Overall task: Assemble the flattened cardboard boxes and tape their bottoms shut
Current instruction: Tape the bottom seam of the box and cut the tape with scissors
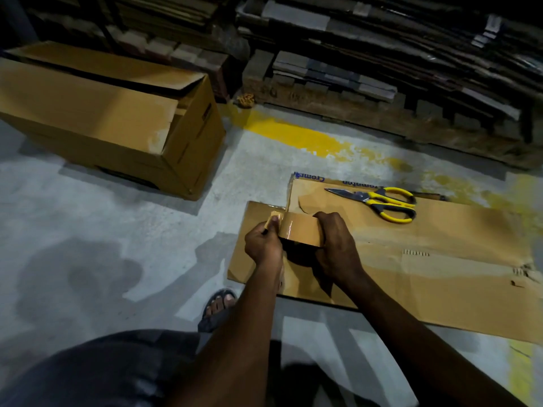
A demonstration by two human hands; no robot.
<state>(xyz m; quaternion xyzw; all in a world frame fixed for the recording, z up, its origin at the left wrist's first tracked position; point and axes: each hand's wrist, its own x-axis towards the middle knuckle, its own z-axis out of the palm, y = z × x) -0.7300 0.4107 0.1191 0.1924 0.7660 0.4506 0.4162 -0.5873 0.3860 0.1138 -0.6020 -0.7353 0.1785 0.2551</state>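
Grey concrete floor with yellow paint patches, backed by dark stacks of flattened cardboard. At left stands an assembled brown cardboard box. At right a flattened brown cardboard sheet lies on the floor and bears yellow-handled scissors. Above the sheet's left end, the right hand grips a roll of brown packing tape, and the left hand pinches its loose end.

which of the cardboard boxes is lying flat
The box on the right, spread out flat with the scissors lying on it. The box on the left is already folded up into shape and stands tall.
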